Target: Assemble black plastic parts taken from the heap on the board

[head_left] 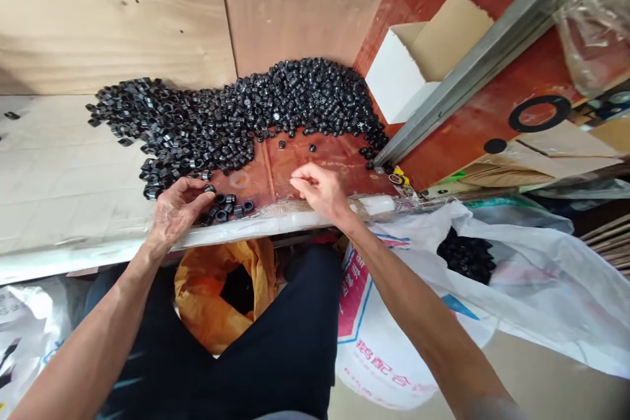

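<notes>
My left hand (pixel 177 210) is spread, fingers (pixel 209 188) touching small black plastic rings (pixel 221 207) on the reddish plywood bench (pixel 319 167), big heap (pixel 236 121) behind. Light, stiff, slippery: pinch the rim. Right hand (pixel 322 193) loosely curled, empty.

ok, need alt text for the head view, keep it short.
A person's left hand reaches over a few small black parts beside a large heap of them on a reddish board. The right hand is over the board. A white bag at right holds more.
</notes>
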Available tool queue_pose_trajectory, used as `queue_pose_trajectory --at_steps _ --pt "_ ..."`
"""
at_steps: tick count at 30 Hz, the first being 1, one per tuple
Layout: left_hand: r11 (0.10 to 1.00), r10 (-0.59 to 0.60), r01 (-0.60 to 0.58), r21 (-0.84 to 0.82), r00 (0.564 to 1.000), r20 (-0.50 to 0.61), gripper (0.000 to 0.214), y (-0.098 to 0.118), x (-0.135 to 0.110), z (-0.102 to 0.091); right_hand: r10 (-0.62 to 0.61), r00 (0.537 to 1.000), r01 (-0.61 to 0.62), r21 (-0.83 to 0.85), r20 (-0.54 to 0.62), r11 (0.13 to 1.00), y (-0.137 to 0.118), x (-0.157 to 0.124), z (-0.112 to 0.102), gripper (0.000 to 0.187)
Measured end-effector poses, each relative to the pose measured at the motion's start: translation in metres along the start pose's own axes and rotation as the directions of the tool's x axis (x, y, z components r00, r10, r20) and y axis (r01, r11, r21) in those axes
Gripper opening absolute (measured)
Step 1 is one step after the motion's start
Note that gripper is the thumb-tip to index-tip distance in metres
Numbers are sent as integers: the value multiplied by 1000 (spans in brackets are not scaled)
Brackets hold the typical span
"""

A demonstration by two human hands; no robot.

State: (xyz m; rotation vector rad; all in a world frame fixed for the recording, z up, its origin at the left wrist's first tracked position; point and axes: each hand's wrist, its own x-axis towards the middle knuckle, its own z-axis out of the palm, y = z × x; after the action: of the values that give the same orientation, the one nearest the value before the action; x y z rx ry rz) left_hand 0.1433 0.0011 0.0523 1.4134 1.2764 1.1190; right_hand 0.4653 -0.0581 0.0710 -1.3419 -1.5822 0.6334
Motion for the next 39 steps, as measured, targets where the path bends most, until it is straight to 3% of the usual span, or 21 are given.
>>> queue_pose_trajectory --at_steps 5,8,17,28,39 --pt "986 18 -8 164 998 -60 39 -14 -14 -16 60 974 -71 -44 -218 996 36 -41 3 23" --pt "970 62 -38 242 994 -92 33 -17 -16 -17 59 959 -75 -47 -276 996 47 -40 8 25" --pt "952 117 -101 290 992 -40 30 -11 -18 -11 65 912 -100 -64 -404 993 52 -40 11 28" --pt "997 -36 33 71 999 37 29 -11 -13 -12 81 874 -161 -128 -480 978 54 -43 14 26" --pt "984 -177 178 -6 981 83 29 -15 -8 -21 121 845 -247 -180 -520 952 56 -48 18 25"
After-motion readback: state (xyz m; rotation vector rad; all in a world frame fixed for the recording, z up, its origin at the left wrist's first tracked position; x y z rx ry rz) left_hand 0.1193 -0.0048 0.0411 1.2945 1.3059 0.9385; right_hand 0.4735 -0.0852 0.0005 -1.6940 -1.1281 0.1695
